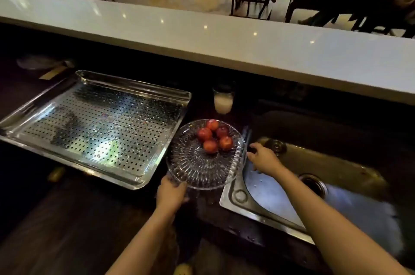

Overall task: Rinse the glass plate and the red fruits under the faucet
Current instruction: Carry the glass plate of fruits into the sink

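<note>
Holding the glass plate (202,162) at centre frame, ready for the sink (235,196).
The left hand (171,191) gripped its near rim; the right hand (261,159) rested spread beside its right edge. Five red fruits (214,137) sat on it. Rinsing looked not yet begun; next, likely carry it level rightward, no faucet visible.

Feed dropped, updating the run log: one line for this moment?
left hand: grips glass plate near edge | right hand: at plate's sink-side rim | red fruits: five, on plate | sink: no running water seen
</note>
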Tool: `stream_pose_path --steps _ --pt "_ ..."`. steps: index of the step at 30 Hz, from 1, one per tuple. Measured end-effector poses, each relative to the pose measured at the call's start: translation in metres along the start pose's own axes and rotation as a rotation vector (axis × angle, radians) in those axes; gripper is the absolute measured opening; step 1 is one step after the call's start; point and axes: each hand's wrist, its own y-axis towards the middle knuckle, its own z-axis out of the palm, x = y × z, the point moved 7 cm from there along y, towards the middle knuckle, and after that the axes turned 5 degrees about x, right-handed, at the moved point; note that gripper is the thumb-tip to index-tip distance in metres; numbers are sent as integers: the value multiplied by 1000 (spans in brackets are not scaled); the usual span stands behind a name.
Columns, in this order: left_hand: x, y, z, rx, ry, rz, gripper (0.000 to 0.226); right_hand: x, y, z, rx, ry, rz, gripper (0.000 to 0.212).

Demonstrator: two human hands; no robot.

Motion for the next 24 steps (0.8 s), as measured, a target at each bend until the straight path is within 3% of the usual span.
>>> stream_pose_path --steps 8,14,24 --pt "-4 13 -1 -89 -104 29 39 2 7 8 -75 196 -44 41" --pt "0 22 -2 -83 -112 4 39 3 16 15 -49 282 -15 40" --pt "3 26 1 4 -208 -20 50 -10 12 13 -158 443 -11 22"
